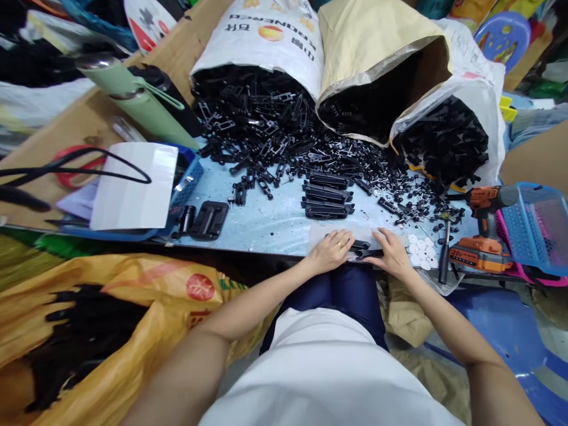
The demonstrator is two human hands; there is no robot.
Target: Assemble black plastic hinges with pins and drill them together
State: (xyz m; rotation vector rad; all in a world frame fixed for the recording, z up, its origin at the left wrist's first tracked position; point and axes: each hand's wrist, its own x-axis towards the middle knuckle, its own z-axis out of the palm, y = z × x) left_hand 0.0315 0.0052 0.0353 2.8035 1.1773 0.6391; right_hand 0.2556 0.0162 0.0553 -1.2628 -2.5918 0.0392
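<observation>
At the near edge of the light blue table [266, 222], my left hand [331, 251] and my right hand [391, 251] both close on a small black plastic part [364, 249] that lies between them. Their fingers curl over its two ends. Just beyond the hands stands a stack of flat black assembled pieces [327, 195]. A heap of loose black plastic parts [275, 130] spreads across the far table. White round discs [421, 251] lie right of my right hand.
Three open sacks of black parts [261, 35] [377, 53] [448, 136] stand at the back. An orange cordless drill [486, 228] and blue basket [539, 228] sit right. A blue tray with white paper [133, 189] and green bottle [133, 97] are left. A yellow sack [106, 319] is beside my knee.
</observation>
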